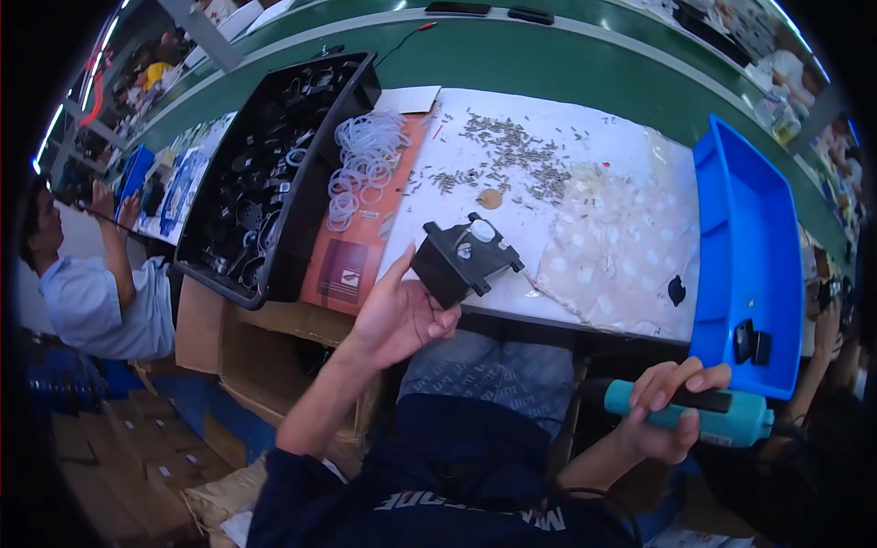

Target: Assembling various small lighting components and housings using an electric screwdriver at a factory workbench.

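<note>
Left hand: the left hand is raised at the near edge of the table, palm up, fingers curled round the underside of a black plastic part; the thumb stands up along the part's left side. It is closed on that part.
Black plastic part: a boxy black housing with a white round piece on its top face, tilted, held just over the table's near edge, left of the middle.
Right hand: the right hand is low and to the right, below the table edge, wrapped round a teal electric screwdriver; the fingers lie over the barrel and the thumb is beneath it. It is clamped on the tool.
Screwdriver: lies roughly level, its black front end pointing left; the tip itself cannot be made out.
Hands to each other: well apart, the left one higher and farther, the right one nearer and lower.
Table top: a white sheet covers it, with loose small screws scattered on its far part.
Left of the part: a pile of clear rings on an orange board, and a black tray full of dark parts.
Right: a blue bin holding a small black piece at its near end.
Far left: another person in a light shirt, arms lifted.
</note>
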A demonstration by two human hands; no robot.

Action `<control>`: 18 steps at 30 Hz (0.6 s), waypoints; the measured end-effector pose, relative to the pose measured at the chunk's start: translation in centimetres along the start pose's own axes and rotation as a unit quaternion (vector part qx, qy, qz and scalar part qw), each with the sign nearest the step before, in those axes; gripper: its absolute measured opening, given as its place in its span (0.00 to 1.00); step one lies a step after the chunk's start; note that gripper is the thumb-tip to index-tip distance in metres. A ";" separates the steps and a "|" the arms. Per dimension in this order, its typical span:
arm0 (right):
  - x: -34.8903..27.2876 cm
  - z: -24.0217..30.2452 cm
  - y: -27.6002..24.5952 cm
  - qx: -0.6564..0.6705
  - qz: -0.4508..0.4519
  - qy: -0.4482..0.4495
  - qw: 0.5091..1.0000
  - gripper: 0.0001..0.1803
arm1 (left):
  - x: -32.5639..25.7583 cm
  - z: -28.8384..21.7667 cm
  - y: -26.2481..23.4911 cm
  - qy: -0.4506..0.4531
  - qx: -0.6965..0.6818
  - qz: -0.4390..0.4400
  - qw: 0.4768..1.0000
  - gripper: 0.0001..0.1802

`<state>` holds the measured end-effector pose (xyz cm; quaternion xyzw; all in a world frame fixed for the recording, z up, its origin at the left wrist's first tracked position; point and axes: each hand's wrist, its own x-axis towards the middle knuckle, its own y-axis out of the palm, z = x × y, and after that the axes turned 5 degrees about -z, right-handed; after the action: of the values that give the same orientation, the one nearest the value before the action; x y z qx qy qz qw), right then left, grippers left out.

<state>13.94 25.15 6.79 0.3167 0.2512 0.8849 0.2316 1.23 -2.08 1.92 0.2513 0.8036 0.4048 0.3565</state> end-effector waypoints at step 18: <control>2.5 -4.2 1.8 0.006 0.116 0.044 0.992 0.14 | -8.0 -5.5 4.4 0.410 0.617 -0.312 0.595 0.18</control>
<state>8.94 23.91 6.12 0.3063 0.2280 0.9171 0.1144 2.45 -7.80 10.83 -0.0478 0.9525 -0.2630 -0.1462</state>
